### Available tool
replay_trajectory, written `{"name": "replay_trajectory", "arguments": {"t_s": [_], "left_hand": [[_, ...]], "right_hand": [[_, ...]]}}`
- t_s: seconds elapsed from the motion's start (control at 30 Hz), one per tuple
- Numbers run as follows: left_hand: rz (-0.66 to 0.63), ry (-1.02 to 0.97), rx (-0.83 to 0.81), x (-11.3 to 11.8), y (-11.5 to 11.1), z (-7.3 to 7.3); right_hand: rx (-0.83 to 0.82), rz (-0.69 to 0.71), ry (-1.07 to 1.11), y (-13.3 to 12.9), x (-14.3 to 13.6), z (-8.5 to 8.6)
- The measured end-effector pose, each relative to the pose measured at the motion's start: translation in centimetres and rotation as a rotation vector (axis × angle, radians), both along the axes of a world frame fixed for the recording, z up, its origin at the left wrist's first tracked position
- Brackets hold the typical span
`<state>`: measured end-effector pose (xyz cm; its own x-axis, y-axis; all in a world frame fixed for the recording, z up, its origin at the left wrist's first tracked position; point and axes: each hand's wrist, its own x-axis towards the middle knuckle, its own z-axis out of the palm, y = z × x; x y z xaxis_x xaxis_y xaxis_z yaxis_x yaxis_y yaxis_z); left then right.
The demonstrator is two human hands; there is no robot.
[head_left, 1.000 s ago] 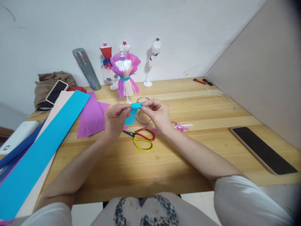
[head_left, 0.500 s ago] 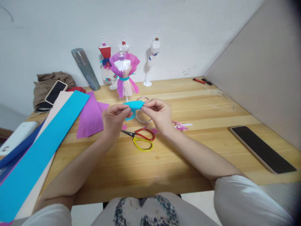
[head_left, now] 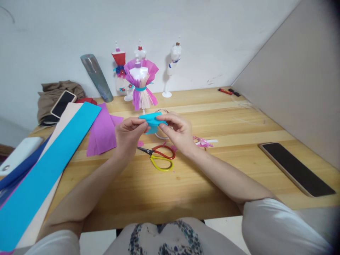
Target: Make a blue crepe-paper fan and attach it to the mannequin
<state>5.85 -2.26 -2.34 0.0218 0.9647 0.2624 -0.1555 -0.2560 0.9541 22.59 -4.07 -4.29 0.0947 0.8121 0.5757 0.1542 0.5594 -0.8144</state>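
Both hands (head_left: 126,136) (head_left: 180,132) facing inward, pinching blue paper (head_left: 149,119).

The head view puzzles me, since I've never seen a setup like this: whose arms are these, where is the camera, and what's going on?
There is no machine here. These are a person's bare arms, seen from a camera worn on their head, looking forward and down.

The left hand and right hand pinch a small, bright blue, folded paper-like piece between fingers and thumbs, above a pale wooden table.

Nearer the person lie black-bladed scissors with one red and one yellow handle. Purple paper-like sheets and a long bright blue strip lie to the left; a flat black-screened phone lies to the right. Behind the hands stands a small white mannequin in purple and pale pink.
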Motion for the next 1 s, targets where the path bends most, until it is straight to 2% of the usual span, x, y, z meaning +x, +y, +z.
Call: {"name": "replay_trajectory", "arguments": {"t_s": [0.23, 0.37, 0.5, 0.6, 0.73, 0.87, 1.0], "left_hand": [[-0.137, 0.014, 0.069, -0.5, 0.7, 0.1], [-0.186, -0.056, 0.049, -0.8, 0.9, -0.1], [-0.178, -0.155, -0.13, -0.9, 1.0, -0.6], [-0.323, -0.111, -0.308, -0.7, 1.0, -0.7], [-0.471, -0.094, -0.352, -0.3, 0.6, 0.1], [-0.463, -0.088, -0.31, -0.3, 0.0, 0.8], [-0.425, -0.088, -0.291, -0.5, -0.1, 0.6]], "right_hand": [[-0.033, -0.008, 0.007, 0.2, 0.2, 0.0], [0.045, -0.026, 0.009, 0.1, 0.2, 0.1], [0.076, -0.043, -0.012, 0.1, 0.4, -0.1], [0.051, -0.039, -0.02, 0.2, 0.4, -0.3], [0.043, -0.016, -0.024, 0.2, 0.4, -0.4], [0.058, -0.015, -0.092, 0.1, 0.4, -0.3], [0.046, -0.013, -0.135, 0.0, 0.5, -0.4]]}}
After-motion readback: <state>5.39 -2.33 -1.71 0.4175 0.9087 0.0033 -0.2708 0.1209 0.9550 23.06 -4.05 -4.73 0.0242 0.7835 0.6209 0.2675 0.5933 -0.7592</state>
